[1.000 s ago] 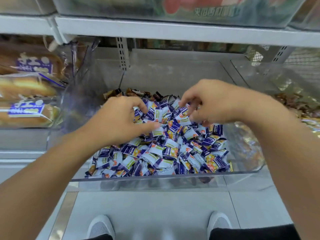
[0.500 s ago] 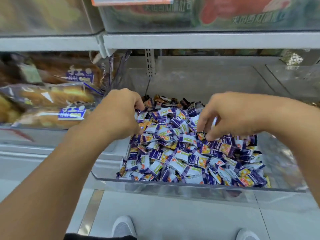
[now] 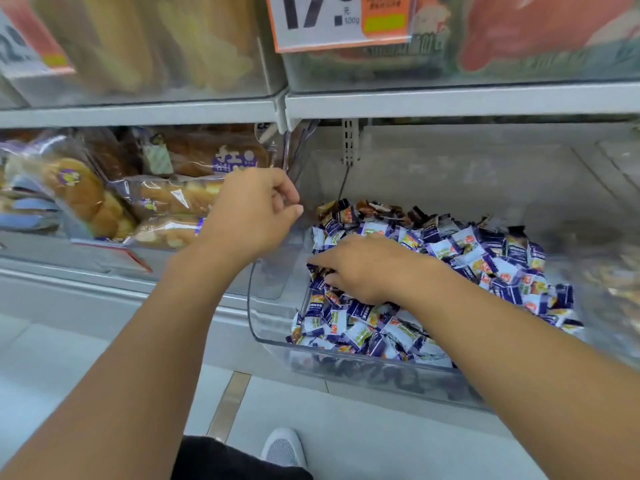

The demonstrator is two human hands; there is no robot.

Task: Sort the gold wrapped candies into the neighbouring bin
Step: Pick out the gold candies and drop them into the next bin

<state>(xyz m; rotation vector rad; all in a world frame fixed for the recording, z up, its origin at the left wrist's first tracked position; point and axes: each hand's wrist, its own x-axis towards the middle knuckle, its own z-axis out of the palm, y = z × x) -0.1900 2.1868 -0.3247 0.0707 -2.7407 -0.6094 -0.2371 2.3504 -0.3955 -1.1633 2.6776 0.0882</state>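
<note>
Mostly the pile in the clear plastic bin [image 3: 346, 367] is purple-and-white wrapped candies [image 3: 478, 261]; the gold wrapped candies [image 3: 329, 207] that show are a few brownish-gold pieces at the far left back of the heap, mixed with darker wrappers, still in the same bin. Others may lie buried, which cannot be told from here. So the sorting looks far from finished: those gold pieces remain unsorted, and nothing shows how many have already gone over.

Over the near left part of the pile the right hand [image 3: 367, 268] lies palm down, its fingers spread and dug among the wrappers; whether they pinch one cannot be seen. The left hand [image 3: 252, 209] is raised beside the bin's left wall, fingers curled in with thumb against forefinger; it may hold a small candy, but nothing shows in its grip.

Left of the bin sits a compartment of bagged bread rolls [image 3: 86, 199]. Above runs a grey shelf [image 3: 450, 100] with an orange-edged price tag [image 3: 339, 22]. Below are the floor and one grey shoe [image 3: 284, 448].
</note>
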